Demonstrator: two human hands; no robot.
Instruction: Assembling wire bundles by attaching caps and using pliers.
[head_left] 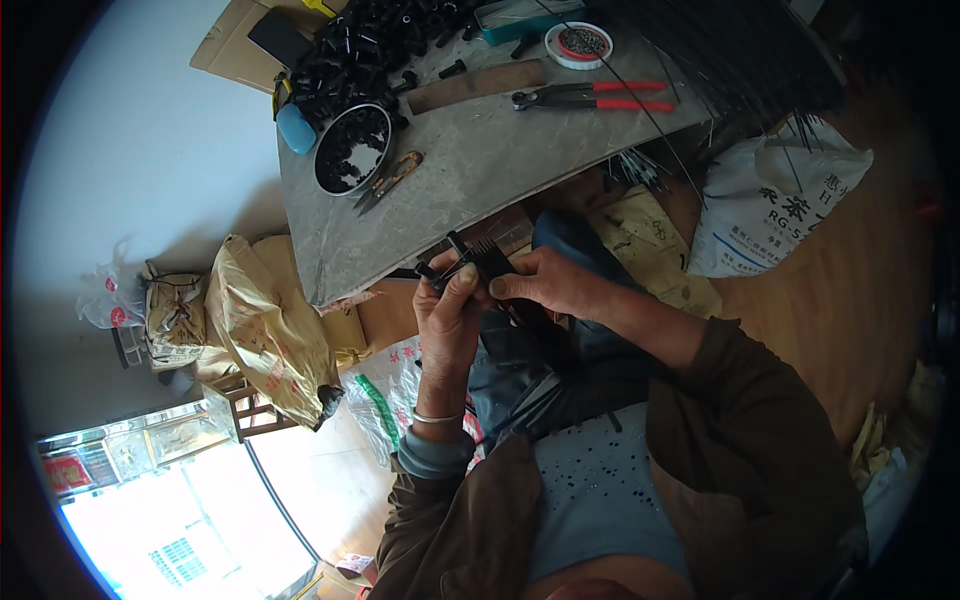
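Note:
My left hand [447, 312] is closed on small black plastic fittings [457, 243], whose short tubular ends stick out past the thumb. My right hand [548, 283] pinches a bundle of thin black rods [491, 260], their tips fanned out like a comb. Both hands meet just beyond the near edge of the table, above my lap, and the bundle's tips touch or nearly touch the fittings. The lower part of the bundle runs down over dark cloth on my lap and is hard to tell from it. Fingers of both hands are partly hidden behind what they hold.
On the grey table [460, 160] lie a heap of black fittings [350, 50], a bowl of them [335, 185], scissors [392, 182], red-handled pincers [600, 98], a flat wooden strip [478, 85] and a dish of small metal pieces [582, 44]. Long black rods [740, 60] overhang the right side, above a white sack [770, 210].

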